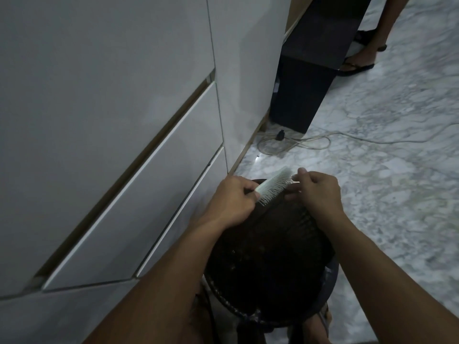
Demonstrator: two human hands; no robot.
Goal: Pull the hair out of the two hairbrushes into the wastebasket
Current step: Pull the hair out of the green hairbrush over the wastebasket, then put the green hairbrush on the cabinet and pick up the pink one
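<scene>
Both forearms enter from the near edge and reach over a dark round wastebasket point(270, 256) that stands on the marble floor point(387, 170), just beside the white cabinet front.

Left hand point(232, 201): fingers curled tight round the handle end of a pale, whitish hairbrush point(274, 186), grasping it. Brush held above the far rim of the wastebasket, lying slantwise, head pointing far and right, bristles facing down and toward the right hand.

Right hand point(316, 192): fingertips bunched at the bristles near the far end of the brush head, thumb and forefinger pinched together there. Too dim and small to tell whether any hair sits between them.

Wastebasket interior: dark, ribbed wall visible on the right side; contents cannot be made out. Only one hairbrush in view.

Surroundings: white cabinet point(104, 120) with slanted drawer fronts fills the left half. Dark box-shaped unit point(301, 95) stands on the floor at far centre, against the cabinet's end. Pale cable point(298, 142) lies looped on the floor near its base and trails off right. Another person's sandalled foot point(359, 62) at far right, beside the dark unit.
</scene>
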